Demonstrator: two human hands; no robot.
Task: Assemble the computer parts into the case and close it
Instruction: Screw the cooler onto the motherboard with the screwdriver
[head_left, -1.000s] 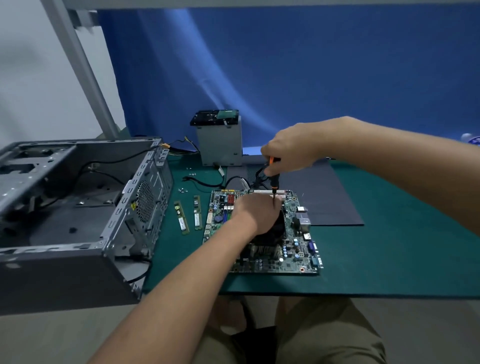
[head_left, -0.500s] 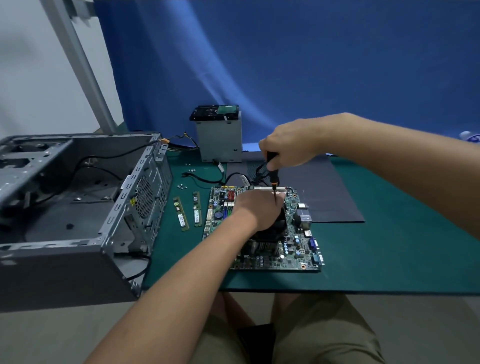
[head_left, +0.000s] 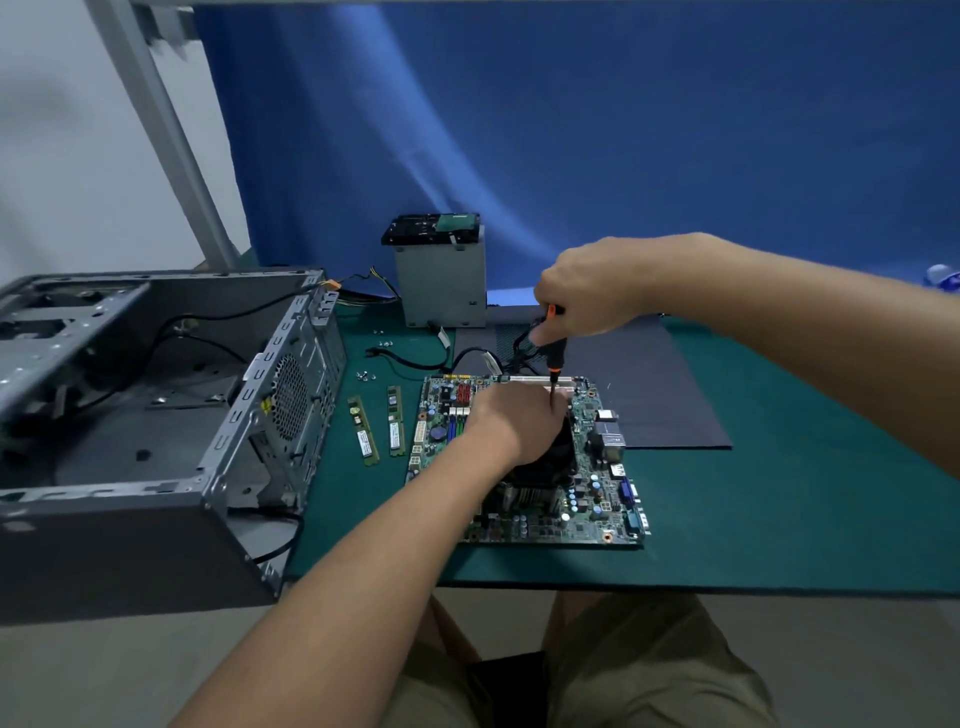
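A green motherboard (head_left: 592, 499) lies flat on the green mat (head_left: 779, 519) in front of me. My left hand (head_left: 514, 421) rests on the black CPU cooler (head_left: 550, 462) in the board's middle, fingers curled over its far edge. My right hand (head_left: 587, 291) grips an orange-and-black screwdriver (head_left: 555, 358) upright, its tip down at the cooler's far corner beside my left fingers. The open grey computer case (head_left: 156, 415) lies on its side at the left, cables inside. Two RAM sticks (head_left: 379, 426) lie between case and board.
A grey power supply (head_left: 441, 280) with a drive on top stands at the back of the mat, its cables trailing toward the board. Loose screws (head_left: 365, 375) lie near the case's rear corner. A dark grey side panel (head_left: 649, 389) lies flat right of the board.
My right hand and the screwdriver have shifted very slightly; the view has tilted a little. My left hand stays on the cooler.
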